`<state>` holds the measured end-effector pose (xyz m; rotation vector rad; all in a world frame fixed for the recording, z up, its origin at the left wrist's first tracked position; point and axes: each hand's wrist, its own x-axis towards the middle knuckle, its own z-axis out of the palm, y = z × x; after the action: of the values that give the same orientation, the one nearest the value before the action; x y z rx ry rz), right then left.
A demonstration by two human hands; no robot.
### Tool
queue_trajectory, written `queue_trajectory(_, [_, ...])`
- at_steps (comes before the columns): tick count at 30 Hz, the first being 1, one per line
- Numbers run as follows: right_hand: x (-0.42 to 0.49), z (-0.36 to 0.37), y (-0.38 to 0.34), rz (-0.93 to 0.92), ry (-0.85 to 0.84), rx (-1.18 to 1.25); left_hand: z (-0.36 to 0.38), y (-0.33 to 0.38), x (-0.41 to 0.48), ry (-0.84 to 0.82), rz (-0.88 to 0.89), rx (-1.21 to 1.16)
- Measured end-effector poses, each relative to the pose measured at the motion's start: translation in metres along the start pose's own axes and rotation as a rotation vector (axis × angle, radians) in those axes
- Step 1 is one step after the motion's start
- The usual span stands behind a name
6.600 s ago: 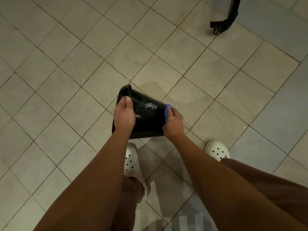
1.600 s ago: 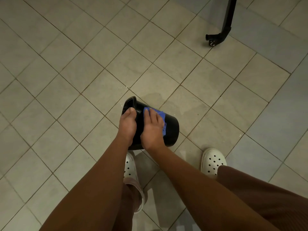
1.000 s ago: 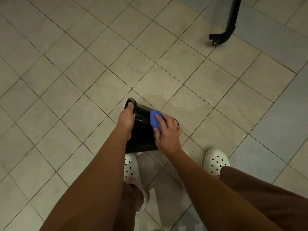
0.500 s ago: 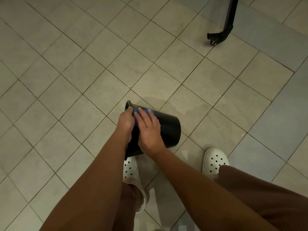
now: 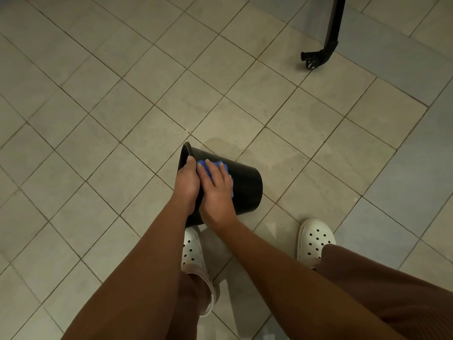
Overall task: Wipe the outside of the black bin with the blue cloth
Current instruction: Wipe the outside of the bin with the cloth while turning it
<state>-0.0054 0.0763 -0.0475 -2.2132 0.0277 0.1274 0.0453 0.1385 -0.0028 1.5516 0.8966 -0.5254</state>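
Bin (image 5: 245, 186) lies on its side at the floor (image 5: 98, 119), left hand (image 5: 187, 182) gripping its rim. Right hand's (image 5: 217, 192) spread fingers (image 5: 211, 170) press the cloth (image 5: 227, 172) flat near the rim. Best to sweep toward the base, rotating the bin.

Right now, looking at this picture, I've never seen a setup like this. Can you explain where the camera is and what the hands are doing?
No machine here. A person wears a wide-angle camera on the head, so you look down along both bare arms at a tiled floor. A black bin is tipped on its side. The left hand grips its rim. The right hand presses a blue cloth against the bin's outer wall with straight fingers. Below are the person's feet: one white shoe near the bin, another further right. The black wheeled leg at top right belongs to something out of view.
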Motion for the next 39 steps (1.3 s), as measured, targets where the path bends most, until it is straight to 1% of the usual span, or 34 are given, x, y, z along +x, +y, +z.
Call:
queue_trajectory(2, [0.012, -0.010, 0.010, 0.012, -0.044, -0.043, 0.001, 0.000, 0.000, 0.012, 0.027, -0.014])
queue_trajectory(3, [0.016, -0.014, 0.016, 0.063, -0.051, -0.066, 0.001, 0.000, -0.001, 0.021, 0.034, -0.019])
queue_trajectory(6, [0.012, -0.021, 0.033, 0.324, -0.023, -0.105, 0.002, 0.000, -0.004, 0.053, 0.030, 0.024])
queue_trajectory(7, [0.008, -0.019, 0.032, 0.384, -0.012, -0.107, 0.003, 0.000, -0.004, 0.055, 0.039, 0.044])
queue_trajectory(8, [0.002, -0.015, 0.029, 0.403, 0.005, -0.103, 0.003, 0.000, -0.004, 0.055, 0.054, 0.060])
queue_trajectory(10, [-0.008, -0.005, 0.016, 0.342, 0.026, -0.076, 0.003, 0.000, -0.003, 0.057, 0.087, 0.074])
queue_trajectory(13, [-0.010, 0.000, 0.001, 0.174, -0.019, -0.027, -0.001, 0.000, -0.001, 0.063, 0.108, 0.090])
queue_trajectory(15, [-0.001, -0.005, 0.007, 0.077, -0.048, 0.009, -0.003, 0.000, 0.000, 0.073, 0.123, 0.095])
queue_trajectory(16, [0.003, -0.007, 0.015, 0.062, -0.064, -0.008, -0.003, 0.001, 0.000, 0.084, 0.123, 0.088])
queue_trajectory(17, [0.006, -0.010, 0.024, 0.088, -0.083, -0.043, -0.003, 0.000, -0.001, 0.097, 0.119, 0.073])
queue_trajectory(19, [0.008, -0.016, 0.043, 0.233, -0.103, -0.091, -0.003, -0.002, -0.003, 0.135, 0.097, 0.048])
queue_trajectory(21, [0.003, -0.019, 0.054, 0.395, -0.087, -0.071, -0.003, -0.003, -0.003, 0.152, 0.083, 0.047])
queue_trajectory(23, [-0.004, -0.014, 0.049, 0.473, -0.051, -0.057, -0.003, -0.002, -0.002, 0.149, 0.087, 0.052])
queue_trajectory(24, [-0.009, -0.009, 0.041, 0.463, -0.025, -0.056, -0.003, 0.000, -0.002, 0.145, 0.088, 0.055])
queue_trajectory(26, [-0.017, 0.001, 0.022, 0.365, 0.007, -0.029, -0.004, 0.001, -0.001, 0.137, 0.083, 0.069])
queue_trajectory(28, [-0.018, 0.004, 0.010, 0.268, -0.005, -0.009, -0.006, 0.000, 0.001, 0.122, 0.082, 0.089])
queue_trajectory(30, [-0.010, -0.001, 0.015, 0.219, -0.022, 0.001, -0.007, -0.001, 0.003, 0.109, 0.092, 0.084])
queue_trajectory(32, [0.002, -0.008, 0.030, 0.213, -0.040, -0.016, -0.005, 0.000, 0.002, 0.109, 0.098, 0.067])
queue_trajectory(35, [0.014, -0.021, 0.055, 0.351, -0.073, -0.064, -0.003, -0.001, 0.000, 0.126, 0.097, 0.049])
queue_trajectory(37, [0.012, -0.027, 0.066, 0.533, -0.097, -0.010, -0.002, -0.002, 0.002, 0.143, 0.098, 0.025])
queue_trajectory(39, [0.005, -0.025, 0.064, 0.718, -0.055, 0.107, -0.002, -0.001, 0.001, 0.152, 0.097, 0.019])
